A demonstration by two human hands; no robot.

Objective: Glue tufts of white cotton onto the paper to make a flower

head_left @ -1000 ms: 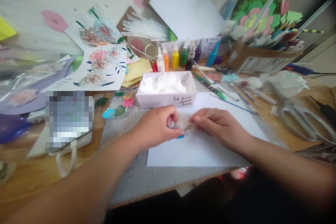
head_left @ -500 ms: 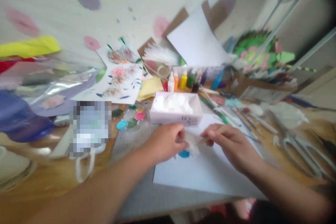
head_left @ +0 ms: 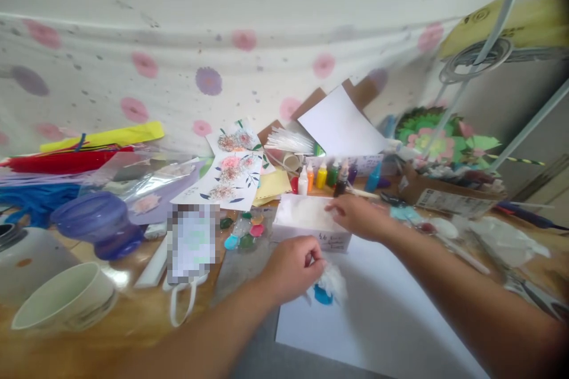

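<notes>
Through the head camera I see the left hand with its fingers curled narrow, thumb and fingertips pinching a fluffy white bundle. A blue piece shows at the near side of that bundle, just below the fingertips. Both sit over the white paper; I cannot tell whether the bundle touches the sheet.

The right hand is at the right end of a small white box, its fingertips over the soft white filling. Its fingers are bent close together, but I cannot tell whether they grip any of it. Dark handwriting marks the box's near wall.

The paper lies on a gray mat, which rests on the wooden surface. To the left of the box I make out a cluster of round paint wells in greens, pink and light blue. Behind the box stands a row of colored bottles. Farther left are sheets with floral pictures and, nearer me, a pale bowl.
</notes>
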